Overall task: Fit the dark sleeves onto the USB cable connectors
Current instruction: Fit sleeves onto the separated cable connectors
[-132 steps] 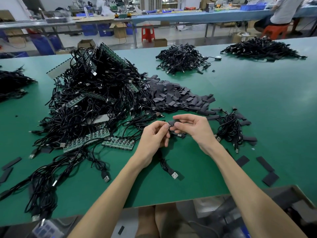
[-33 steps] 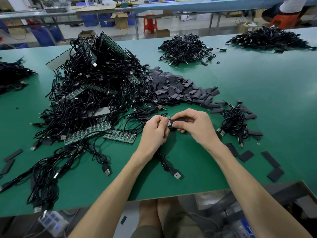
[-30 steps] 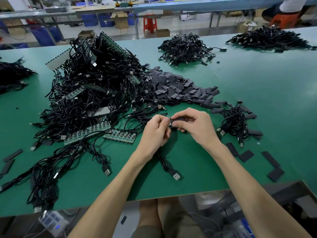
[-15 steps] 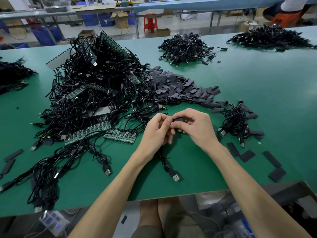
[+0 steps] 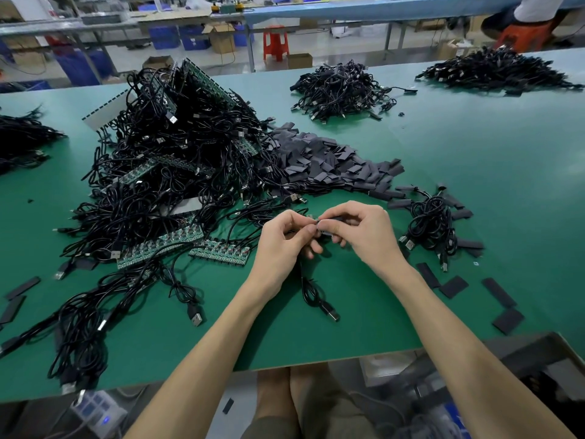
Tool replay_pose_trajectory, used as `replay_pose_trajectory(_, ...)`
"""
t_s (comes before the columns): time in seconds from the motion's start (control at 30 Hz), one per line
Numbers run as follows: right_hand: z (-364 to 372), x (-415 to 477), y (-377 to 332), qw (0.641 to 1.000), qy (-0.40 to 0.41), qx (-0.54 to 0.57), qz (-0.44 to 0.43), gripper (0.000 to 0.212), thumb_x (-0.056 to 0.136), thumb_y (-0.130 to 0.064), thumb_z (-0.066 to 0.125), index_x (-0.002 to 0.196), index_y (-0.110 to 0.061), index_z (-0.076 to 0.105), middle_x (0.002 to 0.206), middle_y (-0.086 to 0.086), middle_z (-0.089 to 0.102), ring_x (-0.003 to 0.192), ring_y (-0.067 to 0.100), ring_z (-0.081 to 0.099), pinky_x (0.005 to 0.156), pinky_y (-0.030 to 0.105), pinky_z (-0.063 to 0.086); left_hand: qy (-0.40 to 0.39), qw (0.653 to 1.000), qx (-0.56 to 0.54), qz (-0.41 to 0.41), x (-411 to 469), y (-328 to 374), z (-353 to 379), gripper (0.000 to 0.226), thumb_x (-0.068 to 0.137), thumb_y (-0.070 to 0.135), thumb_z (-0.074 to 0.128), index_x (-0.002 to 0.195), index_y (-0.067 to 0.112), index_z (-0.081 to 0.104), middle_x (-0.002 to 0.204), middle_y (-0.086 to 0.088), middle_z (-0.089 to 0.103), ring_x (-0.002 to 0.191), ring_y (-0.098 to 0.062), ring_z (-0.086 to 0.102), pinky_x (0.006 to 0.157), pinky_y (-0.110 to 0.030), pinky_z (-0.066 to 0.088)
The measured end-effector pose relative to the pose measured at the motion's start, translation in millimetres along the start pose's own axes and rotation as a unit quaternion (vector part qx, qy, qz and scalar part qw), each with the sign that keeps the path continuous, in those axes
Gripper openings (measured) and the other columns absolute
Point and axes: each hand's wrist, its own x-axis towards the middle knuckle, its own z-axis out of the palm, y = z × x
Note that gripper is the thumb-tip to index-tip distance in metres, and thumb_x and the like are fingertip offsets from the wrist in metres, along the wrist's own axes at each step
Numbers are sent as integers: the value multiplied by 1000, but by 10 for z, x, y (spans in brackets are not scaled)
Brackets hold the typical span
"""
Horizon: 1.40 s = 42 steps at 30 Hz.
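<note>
Over the green table (image 5: 474, 160), your left hand (image 5: 285, 245) pinches a cable (image 5: 308, 289) end and your right hand (image 5: 364, 236) pinches a dark sleeve (image 5: 330, 224), 2 grips meeting tip to tip, apparently to line them up for fitting.

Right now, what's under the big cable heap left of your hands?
From under the cable heap, green circuit-board strips stick out at its near edge and a pale panel at its far left. Whatever else lies beneath is covered.
</note>
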Motion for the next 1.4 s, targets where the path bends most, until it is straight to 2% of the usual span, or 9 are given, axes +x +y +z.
replay_pose_trajectory(0.2,-1,2,-13,999,34,-40,6,10,84,-31,83,82,-23,78,65,1,70,55,14,59,56,28,49,-18,1000,10,0,5,-2,22,7,96,8,70,100,4,67,79,-4,74,65,-18,67,57,-24,52)
replay_pose_trajectory(0.3,4,-3,-54,1000,19,-7,10,8,89,-24,79,86,-17,77,64,3,67,50,10,53,52,22,44,-24,999,39,-1,4,-10,30,8,99,12,67,99,3,66,78,-3,73,59,-18,63,53,-25,49)
replay_pose_trajectory(0.4,8,-16,-86,995,7,86,42,12,94,-18,74,95,-6,76,63,6,62,48,11,48,46,18,39,-29,998,54,-2,0,6,34,17,103,19,61,96,4,67,77,-1,72,56,-17,61,51,-24,47)
replay_pose_trajectory(0.5,70,-45,-122,965,-30,245,91,18,97,-17,68,109,-4,73,70,5,59,51,12,51,46,18,38,-39,998,57,3,-1,16,22,23,107,20,55,92,7,68,73,-4,70,56,-20,58,51,-25,46)
replay_pose_trajectory(0.57,119,-52,-137,949,-47,293,102,20,97,-16,67,113,-5,72,70,5,57,51,12,51,47,18,39,-45,997,56,7,-2,14,8,26,107,21,53,89,7,67,71,-7,68,56,-23,57,52,-28,45)
replay_pose_trajectory(0.73,149,-32,-108,958,-32,267,101,28,87,-25,71,108,-6,72,69,0,62,56,11,49,51,18,41,-36,997,65,7,-17,0,6,21,107,19,53,91,11,65,74,3,67,54,-17,58,49,-23,43)
replay_pose_trajectory(0.87,149,-29,-83,957,-17,271,96,29,82,-25,74,104,-4,72,76,0,69,66,17,48,54,19,45,-34,997,72,9,-28,20,4,23,107,18,53,89,11,65,68,3,67,50,-13,56,48,-21,42)
replay_pose_trajectory(1.2,135,-29,-84,956,-13,276,97,30,83,-22,76,106,-3,73,82,5,69,66,14,51,55,19,45,-30,999,43,10,-45,82,2,22,105,16,58,85,9,66,63,0,66,49,-16,55,47,-23,41)
replay_pose_trajectory(1.4,115,-42,-121,958,-36,268,95,28,83,-24,74,104,-7,72,73,-5,67,57,6,49,50,16,39,-39,999,1,-9,-61,120,-4,20,104,15,59,87,7,67,62,1,66,50,-13,52,48,-21,40)
